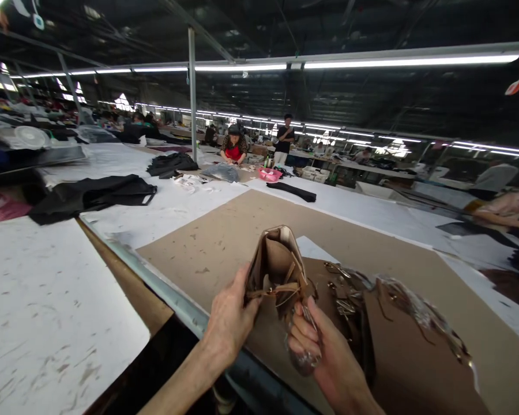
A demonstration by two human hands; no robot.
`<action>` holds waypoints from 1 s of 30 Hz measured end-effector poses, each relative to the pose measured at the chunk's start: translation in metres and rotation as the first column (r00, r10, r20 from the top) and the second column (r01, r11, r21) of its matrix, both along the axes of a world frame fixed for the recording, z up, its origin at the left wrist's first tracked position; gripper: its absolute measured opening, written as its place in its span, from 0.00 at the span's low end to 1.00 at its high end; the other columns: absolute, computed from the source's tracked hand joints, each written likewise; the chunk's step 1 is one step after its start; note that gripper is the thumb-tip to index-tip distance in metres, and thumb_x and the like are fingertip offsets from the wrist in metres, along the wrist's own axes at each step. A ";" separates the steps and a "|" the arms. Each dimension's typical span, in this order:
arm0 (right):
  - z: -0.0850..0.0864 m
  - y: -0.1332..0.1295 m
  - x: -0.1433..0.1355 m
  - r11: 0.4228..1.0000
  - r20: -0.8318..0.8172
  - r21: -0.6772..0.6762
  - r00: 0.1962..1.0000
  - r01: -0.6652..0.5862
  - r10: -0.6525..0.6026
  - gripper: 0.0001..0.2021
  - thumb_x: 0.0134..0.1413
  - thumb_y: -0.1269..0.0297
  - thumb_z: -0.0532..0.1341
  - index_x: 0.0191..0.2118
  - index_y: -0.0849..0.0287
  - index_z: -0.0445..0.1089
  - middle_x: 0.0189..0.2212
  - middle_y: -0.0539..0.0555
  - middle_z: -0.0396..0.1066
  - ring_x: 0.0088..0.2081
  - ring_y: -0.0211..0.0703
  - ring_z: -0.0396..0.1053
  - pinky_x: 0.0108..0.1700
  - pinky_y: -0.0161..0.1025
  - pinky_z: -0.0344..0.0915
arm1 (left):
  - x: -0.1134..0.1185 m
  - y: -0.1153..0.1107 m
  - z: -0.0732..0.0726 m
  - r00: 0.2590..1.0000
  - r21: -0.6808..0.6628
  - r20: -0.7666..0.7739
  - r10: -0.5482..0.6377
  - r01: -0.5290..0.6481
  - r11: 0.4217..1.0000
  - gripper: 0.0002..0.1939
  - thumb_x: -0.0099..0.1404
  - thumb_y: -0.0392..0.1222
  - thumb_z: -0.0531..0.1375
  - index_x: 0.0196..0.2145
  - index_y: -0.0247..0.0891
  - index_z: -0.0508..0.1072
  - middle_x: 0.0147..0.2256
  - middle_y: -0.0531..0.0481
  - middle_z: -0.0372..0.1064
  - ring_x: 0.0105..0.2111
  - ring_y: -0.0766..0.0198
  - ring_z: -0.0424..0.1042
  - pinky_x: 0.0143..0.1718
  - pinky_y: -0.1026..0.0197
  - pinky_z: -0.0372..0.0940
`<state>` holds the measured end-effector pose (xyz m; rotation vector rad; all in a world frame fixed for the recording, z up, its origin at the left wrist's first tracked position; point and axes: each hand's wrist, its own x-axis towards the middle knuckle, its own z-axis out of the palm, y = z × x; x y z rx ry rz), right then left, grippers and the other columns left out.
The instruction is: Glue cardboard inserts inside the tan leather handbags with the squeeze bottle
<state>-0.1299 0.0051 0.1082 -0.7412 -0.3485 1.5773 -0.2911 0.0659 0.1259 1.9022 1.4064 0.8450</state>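
Note:
A brown bag (279, 259) with an open top is held up over the table, showing its lighter inside and thin brown straps across its near side. My left hand (229, 311) grips the bag's left side, thumb toward the front. At the bag's lower right, my right hand (318, 334) is closed around a piece wrapped in clear plastic (305, 360); its exact kind is hidden by the fingers. Just right of that hand lie more brown bag pieces (415, 351), with metal hardware (343, 300) and plastic-wrapped straps (409, 294) on top.
Brown paper board (207, 242) covers the white table, whose metal edge (173, 302) runs along my left. Black fabric (99, 196), a black strip (292, 191) and a pink basket (269, 174) lie farther off. A white-topped table (47, 300) stands left. Co-workers are beyond and at right.

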 end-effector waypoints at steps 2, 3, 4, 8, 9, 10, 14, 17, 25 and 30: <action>-0.006 -0.001 0.001 1.000 -0.058 -0.021 0.998 0.003 -0.004 0.16 0.49 0.56 0.66 0.28 0.67 0.67 0.15 0.39 0.43 0.16 0.24 0.37 0.20 0.29 0.48 | -0.014 0.013 -0.002 0.998 -0.005 -0.041 0.037 -0.037 0.999 0.27 0.57 0.37 0.55 0.55 0.40 0.60 0.40 0.47 0.72 0.38 0.58 0.71 0.40 0.59 0.63; -0.009 -0.002 0.001 0.999 -0.095 -0.033 0.996 0.003 -0.006 0.16 0.48 0.57 0.67 0.28 0.67 0.67 0.15 0.39 0.42 0.16 0.24 0.37 0.20 0.29 0.48 | -0.019 0.019 -0.003 0.997 0.002 -0.048 0.057 -0.057 0.998 0.25 0.57 0.38 0.55 0.53 0.41 0.63 0.39 0.48 0.73 0.36 0.60 0.72 0.39 0.60 0.63; -0.013 -0.002 0.001 0.999 -0.131 -0.043 0.991 0.004 -0.009 0.15 0.48 0.58 0.67 0.27 0.66 0.66 0.15 0.39 0.42 0.16 0.25 0.37 0.20 0.29 0.48 | -0.023 0.023 -0.005 0.996 0.008 -0.047 0.071 -0.070 0.997 0.22 0.57 0.39 0.55 0.51 0.41 0.65 0.39 0.49 0.72 0.35 0.61 0.71 0.38 0.61 0.63; -0.027 -0.005 -0.003 0.998 -0.205 -0.060 0.979 -0.014 0.002 0.14 0.47 0.58 0.68 0.28 0.64 0.66 0.15 0.39 0.43 0.16 0.25 0.37 0.22 0.30 0.51 | -0.022 0.027 -0.010 0.998 0.012 -0.026 0.049 -0.049 0.999 0.18 0.61 0.44 0.53 0.47 0.39 0.68 0.38 0.49 0.73 0.32 0.63 0.71 0.35 0.63 0.62; -0.029 -0.006 -0.005 0.998 -0.194 -0.061 0.981 -0.016 0.004 0.15 0.48 0.57 0.67 0.28 0.64 0.66 0.15 0.40 0.44 0.16 0.26 0.38 0.23 0.30 0.52 | -0.019 0.026 -0.010 0.999 0.015 -0.026 0.028 -0.027 1.000 0.17 0.61 0.44 0.52 0.47 0.39 0.69 0.37 0.49 0.73 0.32 0.63 0.71 0.35 0.63 0.62; -0.031 -0.007 -0.007 0.998 -0.165 -0.067 0.986 -0.009 -0.002 0.15 0.48 0.56 0.67 0.29 0.63 0.66 0.16 0.40 0.45 0.17 0.26 0.40 0.24 0.30 0.54 | -0.016 0.025 -0.011 1.000 0.019 -0.027 0.008 -0.007 1.000 0.17 0.62 0.43 0.51 0.46 0.39 0.69 0.36 0.49 0.73 0.33 0.62 0.71 0.35 0.63 0.61; -0.032 -0.010 -0.008 0.999 0.114 -0.029 0.993 0.019 -0.016 0.16 0.52 0.51 0.62 0.32 0.61 0.65 0.18 0.44 0.55 0.20 0.31 0.53 0.28 0.33 0.56 | -0.005 0.021 -0.012 0.999 0.032 -0.031 -0.029 0.030 0.999 0.15 0.63 0.43 0.49 0.43 0.40 0.72 0.33 0.48 0.74 0.33 0.61 0.71 0.35 0.63 0.61; -0.029 -0.012 -0.003 1.000 0.202 0.020 0.979 -0.002 -0.002 0.17 0.53 0.50 0.61 0.34 0.62 0.65 0.17 0.44 0.55 0.19 0.31 0.52 0.25 0.33 0.54 | -0.002 0.022 -0.013 0.996 -0.062 0.076 -0.039 0.044 0.997 0.17 0.63 0.48 0.51 0.43 0.37 0.71 0.29 0.48 0.72 0.26 0.63 0.70 0.28 0.64 0.61; -0.037 -0.027 0.003 0.979 0.760 0.134 0.650 -0.150 -0.004 0.20 0.58 0.48 0.51 0.44 0.60 0.63 0.15 0.44 0.53 0.18 0.34 0.52 0.21 0.32 0.50 | -0.007 0.031 -0.019 0.760 -0.589 0.628 0.167 0.324 0.740 0.28 0.59 0.59 0.54 0.47 0.34 0.69 0.30 0.44 0.74 0.30 0.58 0.73 0.31 0.60 0.68; -0.007 -0.014 0.018 0.836 0.850 0.416 -0.173 -0.359 -0.497 0.12 0.60 0.70 0.48 0.46 0.60 0.64 0.25 0.52 0.67 0.27 0.42 0.64 0.30 0.37 0.57 | -0.030 0.046 -0.007 0.573 -0.628 0.722 0.388 0.307 0.715 0.28 0.56 0.52 0.60 0.52 0.38 0.66 0.35 0.47 0.75 0.38 0.52 0.73 0.38 0.53 0.69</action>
